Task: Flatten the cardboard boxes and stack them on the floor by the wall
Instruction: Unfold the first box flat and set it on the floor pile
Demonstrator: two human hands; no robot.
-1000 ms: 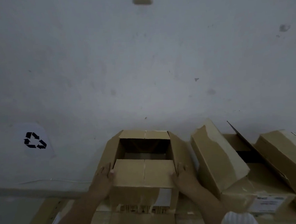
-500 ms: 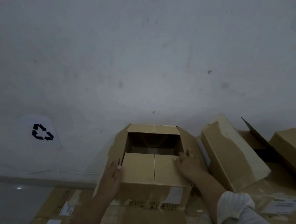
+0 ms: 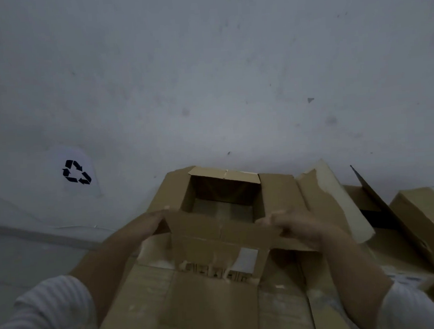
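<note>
An open box [image 3: 223,202] stands against the wall [image 3: 204,75], its inside bare as far as shows. The left hand [image 3: 152,221] grips its near flap's left end, the right hand [image 3: 296,224] its right end. More boxes [image 3: 420,217] sit right of it.

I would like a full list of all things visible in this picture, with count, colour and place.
open cardboard box: one, brown, centre, by the wall
other cardboard boxes: at least two, brown, right of it
flat cardboard: brown, on the floor under the open box, count unclear
recycling sign: one, black on white, wall, left
wall: grey-white, behind everything
left hand: on the box's near left corner
right hand: gripping the near flap, right
sleeves: two, white, bottom corners
</note>
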